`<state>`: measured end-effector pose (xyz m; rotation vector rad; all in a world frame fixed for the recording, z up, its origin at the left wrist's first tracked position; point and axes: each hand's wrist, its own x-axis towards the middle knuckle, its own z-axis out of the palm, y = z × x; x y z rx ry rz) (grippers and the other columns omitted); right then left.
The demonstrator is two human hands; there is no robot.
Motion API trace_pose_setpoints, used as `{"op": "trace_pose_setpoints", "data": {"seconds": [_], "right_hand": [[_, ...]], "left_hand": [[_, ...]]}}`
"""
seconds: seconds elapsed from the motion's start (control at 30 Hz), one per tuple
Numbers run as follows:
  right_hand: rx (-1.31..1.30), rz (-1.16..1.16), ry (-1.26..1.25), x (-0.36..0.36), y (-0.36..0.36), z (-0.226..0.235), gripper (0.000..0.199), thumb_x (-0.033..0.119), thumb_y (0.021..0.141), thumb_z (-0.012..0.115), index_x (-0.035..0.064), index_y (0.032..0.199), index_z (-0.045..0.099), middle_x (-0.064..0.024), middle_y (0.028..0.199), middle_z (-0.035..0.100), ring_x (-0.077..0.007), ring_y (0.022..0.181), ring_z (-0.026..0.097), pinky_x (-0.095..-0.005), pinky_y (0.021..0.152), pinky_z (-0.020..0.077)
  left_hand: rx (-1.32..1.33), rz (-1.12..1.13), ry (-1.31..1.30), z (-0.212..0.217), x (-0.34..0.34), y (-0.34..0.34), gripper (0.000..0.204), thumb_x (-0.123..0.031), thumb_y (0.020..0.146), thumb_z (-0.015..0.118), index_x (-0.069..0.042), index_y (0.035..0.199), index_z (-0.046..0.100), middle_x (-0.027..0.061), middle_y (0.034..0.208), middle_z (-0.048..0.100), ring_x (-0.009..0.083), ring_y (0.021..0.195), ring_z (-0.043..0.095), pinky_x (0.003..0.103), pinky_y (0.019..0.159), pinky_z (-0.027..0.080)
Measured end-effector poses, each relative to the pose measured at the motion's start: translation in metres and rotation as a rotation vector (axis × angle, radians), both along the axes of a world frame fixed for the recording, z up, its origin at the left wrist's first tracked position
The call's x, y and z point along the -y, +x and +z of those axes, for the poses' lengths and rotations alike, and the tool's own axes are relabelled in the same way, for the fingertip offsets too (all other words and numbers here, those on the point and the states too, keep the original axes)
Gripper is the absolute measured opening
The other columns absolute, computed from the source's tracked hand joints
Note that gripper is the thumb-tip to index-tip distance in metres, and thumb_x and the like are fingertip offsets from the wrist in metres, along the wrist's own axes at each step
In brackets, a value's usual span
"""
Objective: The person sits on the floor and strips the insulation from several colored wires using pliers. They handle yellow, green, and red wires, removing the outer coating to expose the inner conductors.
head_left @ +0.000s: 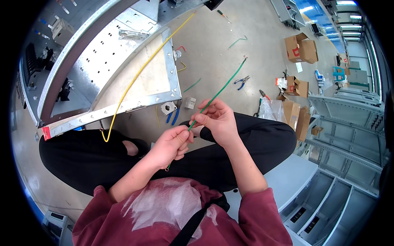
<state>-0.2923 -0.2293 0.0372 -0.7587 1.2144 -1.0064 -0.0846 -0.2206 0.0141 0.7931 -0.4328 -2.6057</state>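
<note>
A green wire [224, 85] with a ring terminal on each end runs slantwise through both my hands. My left hand [171, 143] is closed round its lower part, and the short lower end sticks out below the fingers by my lap. Higher up, my right hand [215, 119] pinches the same wire between thumb and fingers. Beyond that grip the wire rises free, its terminal end pointing away from me. A yellow wire [135, 78] stretches over the metal cabinet frame [111, 113] at my left, bent near my knee.
On the floor ahead lie pliers with blue handles [242, 82], a screwdriver [224, 16] and green wire offcuts [238, 41]. Blue-handled cutters [175, 116] rest beside the frame's corner. Cardboard boxes [301, 48] and a plastic bag [271, 110] are at the right, near grey cabinets [328, 197].
</note>
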Motion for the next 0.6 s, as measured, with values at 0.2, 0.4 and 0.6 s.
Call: {"op": "trace_pose_setpoints", "data": {"seconds": [0.2, 0.4, 0.6], "right_hand": [[0.119, -0.204, 0.000, 0.017, -0.015, 0.016, 0.035, 0.001, 0.100, 0.061, 0.0004, 0.133, 0.050, -0.0176, 0.099, 0.071, -0.0313, 0.087, 0.075, -0.0410, 0.077, 0.0635], [0.221, -0.192, -0.005, 0.015, -0.036, 0.032, 0.035, 0.011, 0.106, 0.055, 0.0065, 0.139, 0.045, -0.0166, 0.102, 0.070, -0.0395, 0.091, 0.075, -0.0464, 0.076, 0.0645], [0.338, -0.230, -0.080, 0.009, -0.048, 0.023, 0.023, 0.013, 0.106, 0.055, 0.0096, 0.129, 0.050, -0.0158, 0.104, 0.071, -0.0393, 0.090, 0.075, -0.0474, 0.074, 0.0648]], "left_hand": [[0.250, -0.026, -0.256, 0.001, -0.008, -0.006, 0.025, -0.020, 0.111, 0.046, -0.004, 0.096, 0.056, -0.0053, 0.064, 0.035, 0.0046, 0.051, 0.029, 0.022, 0.045, 0.023], [0.158, -0.105, -0.200, 0.006, -0.006, -0.004, 0.026, -0.022, 0.111, 0.047, -0.003, 0.096, 0.055, -0.0058, 0.064, 0.034, 0.0046, 0.051, 0.028, 0.023, 0.046, 0.023], [-0.035, -0.157, -0.020, 0.008, -0.004, 0.000, 0.029, -0.027, 0.111, 0.048, -0.003, 0.096, 0.055, -0.0058, 0.064, 0.033, 0.0050, 0.052, 0.027, 0.023, 0.047, 0.022]]}}
